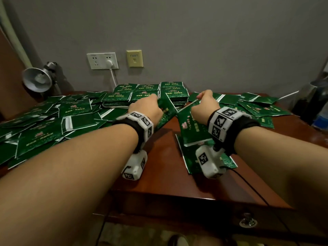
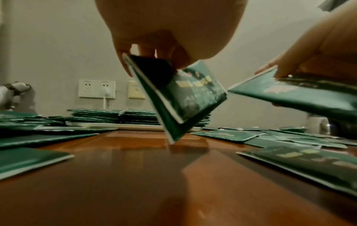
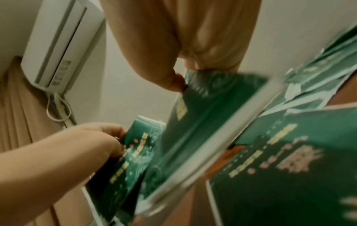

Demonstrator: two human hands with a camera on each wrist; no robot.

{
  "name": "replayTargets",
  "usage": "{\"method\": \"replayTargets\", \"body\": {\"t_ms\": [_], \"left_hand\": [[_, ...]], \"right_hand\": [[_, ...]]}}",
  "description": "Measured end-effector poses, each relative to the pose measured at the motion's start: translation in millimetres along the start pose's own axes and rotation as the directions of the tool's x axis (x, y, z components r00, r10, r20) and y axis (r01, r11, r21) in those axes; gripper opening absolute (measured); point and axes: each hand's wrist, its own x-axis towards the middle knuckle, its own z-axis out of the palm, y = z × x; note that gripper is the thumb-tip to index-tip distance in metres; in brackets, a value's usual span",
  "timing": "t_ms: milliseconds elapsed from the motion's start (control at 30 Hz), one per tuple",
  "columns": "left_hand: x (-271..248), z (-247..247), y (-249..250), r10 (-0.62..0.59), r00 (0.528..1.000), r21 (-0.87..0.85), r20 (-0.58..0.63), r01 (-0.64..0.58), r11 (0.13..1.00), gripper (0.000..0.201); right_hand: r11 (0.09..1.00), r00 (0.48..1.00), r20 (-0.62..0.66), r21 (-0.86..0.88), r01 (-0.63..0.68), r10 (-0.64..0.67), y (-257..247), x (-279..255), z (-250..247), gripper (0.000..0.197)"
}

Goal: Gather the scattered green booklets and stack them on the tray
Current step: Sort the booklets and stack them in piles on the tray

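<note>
Yellow writing on the green booklets is too blurry to read. Left hand [image 1: 148, 107] pinches one booklet [image 1: 166, 110]; right hand [image 1: 204, 105] pinches another booklet [image 1: 190, 126], both just before the tray [image 2: 135, 126].

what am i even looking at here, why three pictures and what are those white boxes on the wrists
A person is working with bare hands; there is no robot. The white boxes are cameras strapped to each wrist. The wide picture comes from a camera on the head, looking down at both arms. The other two look along each hand from below.

On the wooden desk lie many scattered green booklets. At the back, neat stacks sit on a white tray.

The left hand grips a few booklets by their top edge, hanging tilted just above the desk. The right hand pinches another booklet, also lifted. Behind are a wall socket and a desk lamp.
</note>
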Motion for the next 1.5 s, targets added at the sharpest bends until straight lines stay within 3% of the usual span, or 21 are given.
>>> {"method": "replayTargets", "body": {"t_ms": [100,233,300,400,467,533,633,733,767,933,1067,1200,1267,1400,1433,1500], "left_hand": [[4.1,-7.3,-9.2,-0.071,0.997,0.022,0.042,0.07,0.997,0.028],[6.7,-4.8,-16.0,-0.104,0.986,0.091,0.129,0.093,0.992,0.017],[6.7,3.3,-18.3,-0.097,0.979,0.126,0.179,0.075,0.989,0.016],[7.1,16.4,-22.3,-0.103,0.961,0.167,0.259,0.06,0.984,0.028],[8.9,23.9,-26.0,-0.105,0.948,0.156,0.302,0.06,0.986,0.041],[9.4,30.5,-29.8,-0.095,0.935,0.168,0.342,0.038,0.985,0.071],[5.8,39.9,-32.0,-0.122,0.909,0.266,0.398,0.013,0.964,0.099],[5.5,47.4,-35.9,-0.127,0.904,0.279,0.408,0.009,0.96,0.1],[6.0,47.6,-36.9,-0.131,0.904,0.269,0.407,0.019,0.963,0.098],[5.0,43.8,-33.3,-0.131,0.889,0.217,0.438,0.037,0.976,0.085],[3.3,43.3,-35.2,-0.092,0.901,0.112,0.423,0.049,0.993,0.076],[0.3,36.4,-41.4,-0.066,0.91,0.113,0.409,0.022,0.993,0.082],[-0.9,31.7,-46.4,-0.076,0.914,0.139,0.399,0.022,0.99,0.09],[2.3,16.0,-59.7,-0.071,0.925,0.148,0.374,0.016,0.989,0.086],[4.7,10.2,-63.3,-0.072,0.927,0.135,0.367,0.023,0.991,0.085],[11.3,-1.4,-70.3,-0.068,0.937,0.134,0.342,0.023,0.991,0.083]], "right_hand": [[0.994,0.999,0.045,0.109,-0.027,0.022,-2.6,1.0,5.5,0.037],[0.998,0.99,0.133,-0.016,-0.053,0.054,0.5,-2.9,7.2,0.023],[0.983,0.973,0.213,-0.177,-0.051,0.089,6.5,-1.9,16.2,0.019],[0.788,0.967,0.192,-0.615,-0.016,0.169,13.7,3.3,30.3,0.027],[0.695,0.97,0.223,-0.713,0.093,0.099,7.2,-8.4,29.0,0.041],[0.648,0.957,0.29,-0.724,0.238,-0.028,2.2,-19.0,25.6,0.058],[0.583,0.839,0.526,-0.641,0.5,-0.142,-5.5,-28.4,27.5,0.063],[0.506,0.725,0.672,-0.578,0.64,-0.149,-12.9,-34.6,33.9,0.057],[0.483,0.712,0.688,-0.579,0.657,-0.143,-13.6,-33.7,35.4,0.058],[0.355,0.726,0.686,-0.667,0.655,-0.05,-12.2,-32.3,41.5,0.063],[0.488,0.739,0.664,-0.611,0.623,-0.113,-12.3,-33.4,43.7,0.042],[0.515,0.8,0.577,-0.642,0.568,-0.162,-17.4,-35.1,41.2,0.029],[0.535,0.818,0.557,-0.652,0.538,-0.144,-17.2,-34.8,41.6,0.042],[0.522,0.799,0.599,-0.668,0.531,-0.047,-17.5,-37.6,40.0,0.101],[0.489,0.793,0.608,-0.684,0.542,-0.029,-19.0,-38.8,40.4,0.107],[0.438,0.796,0.604,-0.704,0.56,-0.045,-22.9,-39.0,42.6,0.096]]}}
